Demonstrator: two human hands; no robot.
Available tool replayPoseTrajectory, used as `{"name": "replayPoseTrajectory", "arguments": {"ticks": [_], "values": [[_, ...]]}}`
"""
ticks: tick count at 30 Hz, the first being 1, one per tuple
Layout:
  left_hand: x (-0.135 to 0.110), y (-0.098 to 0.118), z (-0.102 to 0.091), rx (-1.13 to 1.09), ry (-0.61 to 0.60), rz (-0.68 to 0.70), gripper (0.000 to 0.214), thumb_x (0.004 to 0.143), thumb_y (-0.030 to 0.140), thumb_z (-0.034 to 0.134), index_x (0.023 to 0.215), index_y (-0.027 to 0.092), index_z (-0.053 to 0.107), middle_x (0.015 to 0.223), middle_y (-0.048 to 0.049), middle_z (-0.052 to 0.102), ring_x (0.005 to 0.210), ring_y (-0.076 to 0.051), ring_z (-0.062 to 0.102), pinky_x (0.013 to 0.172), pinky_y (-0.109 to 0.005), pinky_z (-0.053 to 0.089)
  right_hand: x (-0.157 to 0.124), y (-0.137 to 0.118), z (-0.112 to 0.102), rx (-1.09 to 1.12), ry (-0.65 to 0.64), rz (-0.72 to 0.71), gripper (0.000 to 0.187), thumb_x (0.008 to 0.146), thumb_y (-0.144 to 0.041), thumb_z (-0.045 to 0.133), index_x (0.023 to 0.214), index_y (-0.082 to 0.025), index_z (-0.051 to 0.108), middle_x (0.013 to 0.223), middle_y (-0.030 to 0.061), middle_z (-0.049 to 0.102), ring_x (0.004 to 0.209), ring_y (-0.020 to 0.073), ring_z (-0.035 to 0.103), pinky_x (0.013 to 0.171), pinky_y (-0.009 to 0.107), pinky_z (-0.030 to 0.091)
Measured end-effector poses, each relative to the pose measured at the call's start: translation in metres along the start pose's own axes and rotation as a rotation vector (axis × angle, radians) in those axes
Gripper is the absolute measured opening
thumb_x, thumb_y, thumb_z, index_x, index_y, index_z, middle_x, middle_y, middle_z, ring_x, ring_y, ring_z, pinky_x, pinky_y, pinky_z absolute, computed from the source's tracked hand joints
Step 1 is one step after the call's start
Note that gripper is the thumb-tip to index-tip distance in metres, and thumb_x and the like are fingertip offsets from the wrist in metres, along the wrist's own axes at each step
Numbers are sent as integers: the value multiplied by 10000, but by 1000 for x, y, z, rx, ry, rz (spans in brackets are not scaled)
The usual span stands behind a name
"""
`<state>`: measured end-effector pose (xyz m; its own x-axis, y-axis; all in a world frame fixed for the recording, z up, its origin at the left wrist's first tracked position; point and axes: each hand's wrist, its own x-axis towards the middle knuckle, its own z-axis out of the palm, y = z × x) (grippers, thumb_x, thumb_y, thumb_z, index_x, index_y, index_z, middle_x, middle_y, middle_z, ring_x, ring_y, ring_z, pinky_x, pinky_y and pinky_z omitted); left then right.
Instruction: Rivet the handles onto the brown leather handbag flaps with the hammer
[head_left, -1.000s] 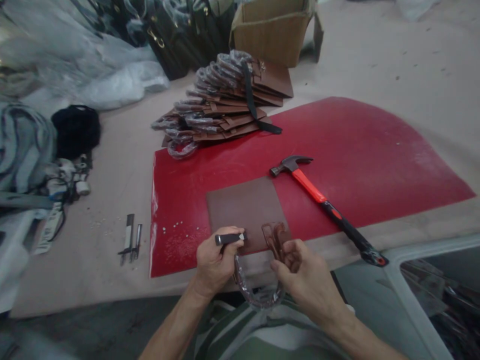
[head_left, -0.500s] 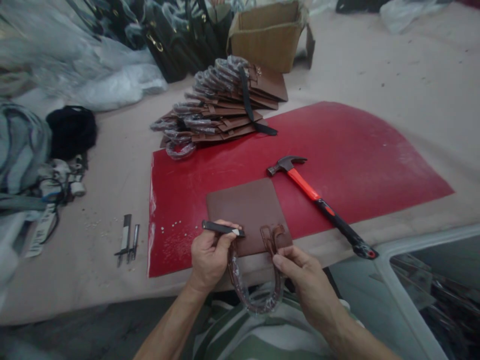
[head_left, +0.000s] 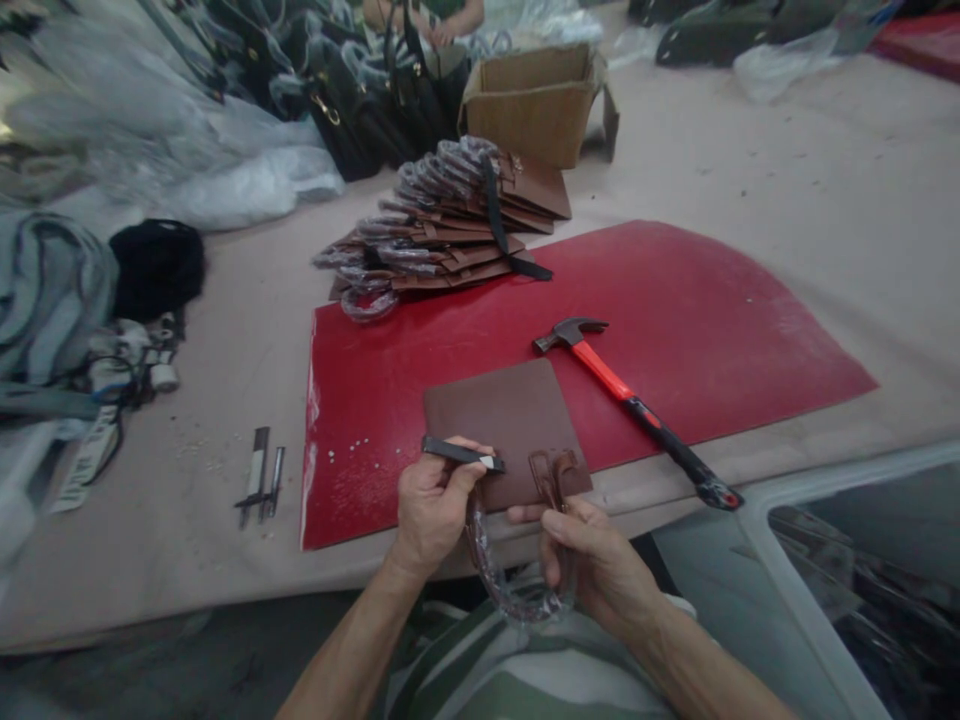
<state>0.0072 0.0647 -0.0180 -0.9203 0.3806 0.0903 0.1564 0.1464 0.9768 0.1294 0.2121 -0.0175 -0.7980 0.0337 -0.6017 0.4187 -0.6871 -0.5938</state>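
Observation:
My left hand (head_left: 431, 510) is closed round a thin dark metal punch (head_left: 459, 455) with a pale tip, held level over the near edge of a brown leather panel (head_left: 502, 415). That panel lies on a red cutting mat (head_left: 675, 310). A plastic-wrapped brown handle (head_left: 510, 590) loops down from the panel's near edge over the table edge. My right hand (head_left: 592, 560) pinches the handle's right end just below its leather tabs (head_left: 551, 470).
A claw hammer (head_left: 630, 400) with a red and black handle lies on the mat to the right. A stack of brown panels with wrapped handles (head_left: 450, 230) sits behind, with a cardboard box (head_left: 536, 100) beyond. Spare punches (head_left: 261, 475) lie left of the mat.
My right hand has lowered the handle tabs onto the panel's near edge and slid down the handle. The left hand has turned the punch flatter. The view has tilted up a little.

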Motion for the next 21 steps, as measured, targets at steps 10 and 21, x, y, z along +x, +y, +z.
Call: {"name": "replayPoseTrajectory", "arguments": {"ticks": [10, 21], "values": [[1, 10, -2, -118, 4, -108, 132, 857, 239, 674, 963, 160, 666, 925, -49, 776, 826, -163, 747, 776, -242, 611, 16, 7, 16, 6, 197, -119, 324, 629, -411, 845, 635, -172, 626, 534, -11, 575, 485, 103, 498, 469, 215, 411], [-4, 7, -6, -237, -8, -136, 163, 858, 261, 687, 965, 144, 646, 927, -73, 771, 864, -188, 747, 822, -289, 616, 14, 2, 29, 111, 160, -195, 337, 595, -237, 813, 794, -231, 541, 679, -50, 529, 512, 97, 446, 502, 233, 388]]}}
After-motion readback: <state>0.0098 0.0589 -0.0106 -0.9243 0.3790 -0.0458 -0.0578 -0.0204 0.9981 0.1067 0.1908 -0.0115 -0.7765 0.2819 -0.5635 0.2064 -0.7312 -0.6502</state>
